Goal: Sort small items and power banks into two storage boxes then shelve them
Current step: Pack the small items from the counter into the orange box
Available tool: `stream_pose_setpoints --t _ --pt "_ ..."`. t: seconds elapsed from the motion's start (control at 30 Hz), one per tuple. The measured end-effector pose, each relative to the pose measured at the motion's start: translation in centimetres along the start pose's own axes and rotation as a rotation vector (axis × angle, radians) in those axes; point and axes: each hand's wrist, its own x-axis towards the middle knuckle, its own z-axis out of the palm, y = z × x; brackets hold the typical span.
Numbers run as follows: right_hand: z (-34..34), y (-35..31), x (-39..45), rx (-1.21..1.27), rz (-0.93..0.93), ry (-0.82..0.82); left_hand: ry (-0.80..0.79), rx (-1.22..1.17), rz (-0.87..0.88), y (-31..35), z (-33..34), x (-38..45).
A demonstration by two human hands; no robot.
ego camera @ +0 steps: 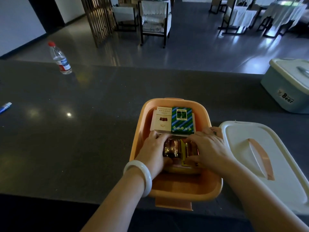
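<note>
Reaching into the orange storage box at lower centre of the frame, the left hand and right hand bracket a cluster of shiny brown and yellow packets, fingers curled against its two sides as if settling it into place; whether they truly grip it or only press it I cannot tell. Just beyond the fingertips, toward the top of the box, a cream carton and a blue-green striped carton lie flat side by side on a pale flat slab whose edge peeks out beneath them. This looks like the packing step for the small items, with the box open and well filled. Its white lid with an orange handle rests on the dark counter just right of the box, so the next move likely calls for releasing the packets and lifting that lid across. A grey-blue box, lid on, sits at the right edge; a water bottle stands upper left, a small blue tube at far left
</note>
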Motion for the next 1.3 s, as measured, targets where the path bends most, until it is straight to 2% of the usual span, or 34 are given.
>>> stream_pose_setpoints --t 0.1,0.63,1.1,1.3 --pt "0.2 0.0 0.1 -0.004 -0.008 0.018 0.036 0.022 -0.003 -0.1 0.1 0.1" --pt "-0.1 -0.1 0.2 -0.017 -0.011 -0.02 0.029 0.122 0.061 0.5 0.2 0.0" --pt "-0.4 -0.2 0.1 -0.053 -0.027 -0.039 0.002 0.172 0.049 0.6 0.1 -0.1" --pt "-1.4 -0.4 0.6 -0.03 -0.052 -0.101 0.018 0.32 0.071 1.4 -0.8 -0.1"
